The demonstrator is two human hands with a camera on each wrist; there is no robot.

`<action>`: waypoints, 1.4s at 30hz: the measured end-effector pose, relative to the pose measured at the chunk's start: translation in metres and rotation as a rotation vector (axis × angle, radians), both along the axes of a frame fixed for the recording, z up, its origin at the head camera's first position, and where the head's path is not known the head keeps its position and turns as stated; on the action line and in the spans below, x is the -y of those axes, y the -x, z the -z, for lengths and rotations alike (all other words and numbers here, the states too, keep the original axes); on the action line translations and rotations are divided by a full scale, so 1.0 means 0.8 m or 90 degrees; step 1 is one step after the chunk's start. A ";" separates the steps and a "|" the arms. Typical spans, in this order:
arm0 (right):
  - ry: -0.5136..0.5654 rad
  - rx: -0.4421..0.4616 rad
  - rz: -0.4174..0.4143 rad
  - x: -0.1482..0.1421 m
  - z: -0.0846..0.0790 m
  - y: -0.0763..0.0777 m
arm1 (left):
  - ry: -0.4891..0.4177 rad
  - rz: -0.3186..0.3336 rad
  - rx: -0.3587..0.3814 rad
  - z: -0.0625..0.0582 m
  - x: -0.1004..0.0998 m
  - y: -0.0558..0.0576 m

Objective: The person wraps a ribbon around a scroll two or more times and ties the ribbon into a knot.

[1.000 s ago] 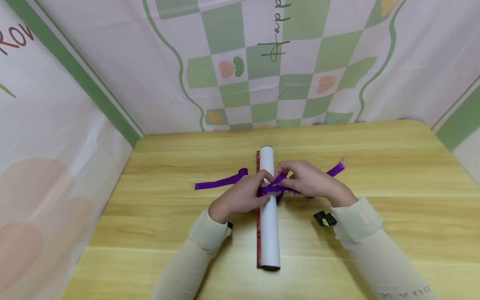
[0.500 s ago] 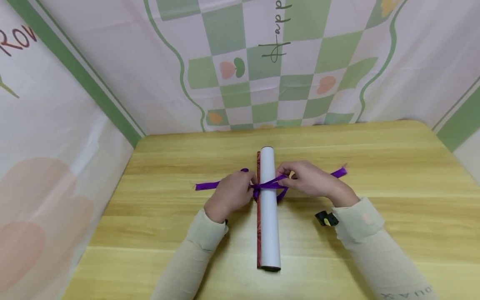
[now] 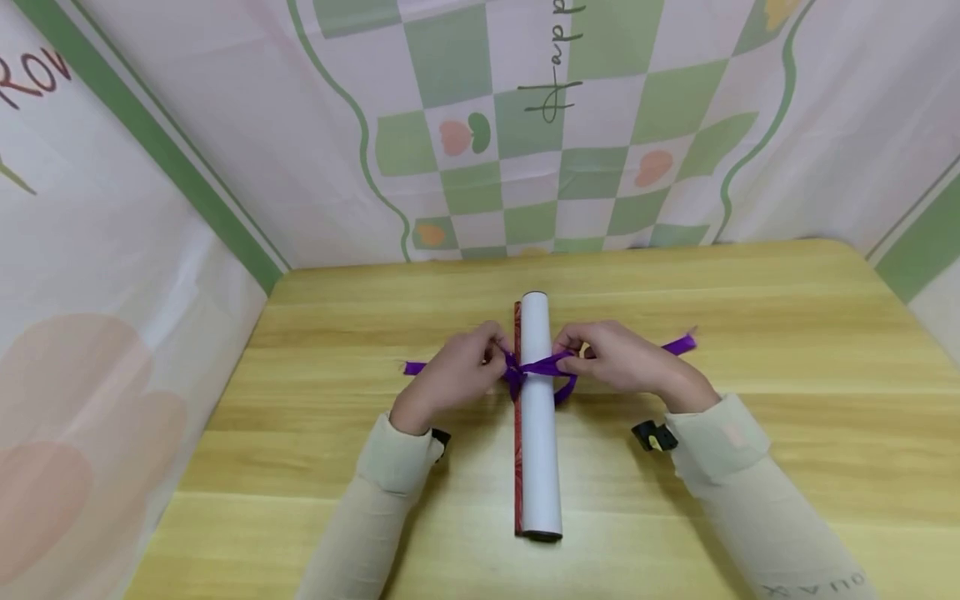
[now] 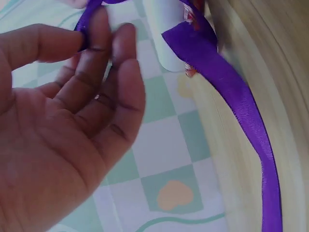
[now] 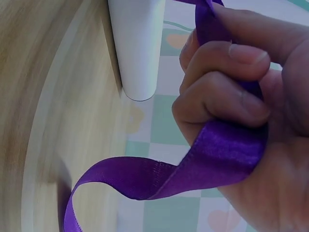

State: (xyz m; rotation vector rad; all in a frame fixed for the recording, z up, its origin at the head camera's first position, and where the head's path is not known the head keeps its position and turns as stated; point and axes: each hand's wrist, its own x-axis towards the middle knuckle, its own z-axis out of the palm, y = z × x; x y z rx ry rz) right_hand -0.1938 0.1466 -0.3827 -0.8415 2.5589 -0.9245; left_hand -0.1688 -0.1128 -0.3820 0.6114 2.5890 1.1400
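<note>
A white roll (image 3: 541, 458) with dark ends lies lengthwise on the table, a red patterned strip (image 3: 518, 475) along its left side. Purple ribbon (image 3: 543, 367) crosses its middle, bunched in a knot at the left edge. My left hand (image 3: 461, 367), just left of the roll, pinches a piece of ribbon between thumb and index finger; in the left wrist view another ribbon length (image 4: 236, 94) trails free. On the roll's other side, my right hand (image 3: 615, 358) holds a ribbon loop at its fingertips. Its curled fingers (image 5: 222, 99) also wrap the ribbon tail (image 5: 227, 154).
The wooden table (image 3: 300, 467) extends around the roll. A checkered cloth backdrop (image 3: 525, 183) hangs behind its far edge, and a printed cloth wall (image 3: 112, 250) stands at the left. One ribbon end (image 3: 681, 343) sticks out beyond my right hand.
My left hand has moved left off the top of the roll, and the ribbon knot now sits at the roll's left edge. My right hand has stayed nearly in place, holding the ribbon.
</note>
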 end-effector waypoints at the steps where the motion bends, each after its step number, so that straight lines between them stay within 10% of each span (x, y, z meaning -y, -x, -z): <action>1: 0.001 0.000 -0.001 0.000 0.000 0.000 | -0.023 -0.002 0.003 -0.001 0.001 0.000; 14: 0.005 0.024 -0.016 0.001 0.002 0.001 | -0.344 -0.088 0.210 -0.015 0.006 0.005; 24: 0.008 0.018 -0.018 -0.005 -0.004 0.000 | -0.395 -0.067 0.287 -0.027 0.019 0.004; 34: 0.005 0.011 -0.004 -0.021 -0.012 0.002 | -0.363 -0.081 0.162 -0.051 0.067 0.001; 42: -0.022 0.009 0.008 -0.035 -0.016 0.004 | -0.352 -0.179 0.071 -0.064 0.114 -0.003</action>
